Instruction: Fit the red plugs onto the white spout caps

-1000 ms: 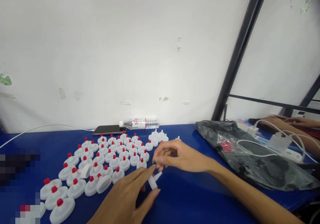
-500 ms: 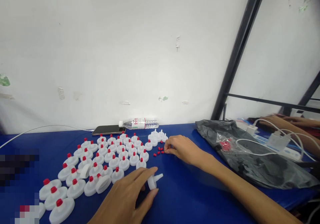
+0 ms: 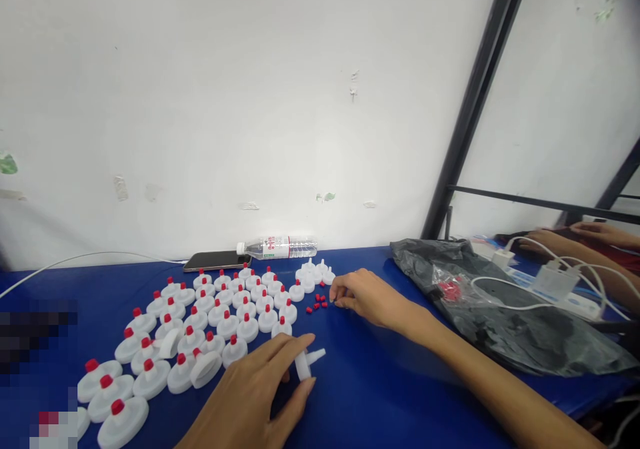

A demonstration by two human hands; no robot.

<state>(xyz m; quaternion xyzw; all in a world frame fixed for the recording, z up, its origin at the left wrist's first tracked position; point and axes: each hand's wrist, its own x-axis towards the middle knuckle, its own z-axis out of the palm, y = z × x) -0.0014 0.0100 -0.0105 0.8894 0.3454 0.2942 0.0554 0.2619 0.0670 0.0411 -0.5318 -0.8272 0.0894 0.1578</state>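
head view, left hand (image 3: 255, 390) pinching white cap (image 3: 303, 367), right hand (image 3: 364, 295) curled downward, its grip unclear

Blue tabletop (image 3: 380, 395), white red-capped lids (image 3: 247, 327), bare white lids (image 3: 307, 277), loose red caps (image 3: 317, 306), phone (image 3: 213, 261), clear bottle (image 3: 280, 247), dark plastic bag (image 3: 500, 332)

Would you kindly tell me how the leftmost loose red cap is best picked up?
The leftmost loose red cap is probably best pinched by its sides, from above and the near side: it is small, lying on the table, with white lids to its left and other loose caps to its right.
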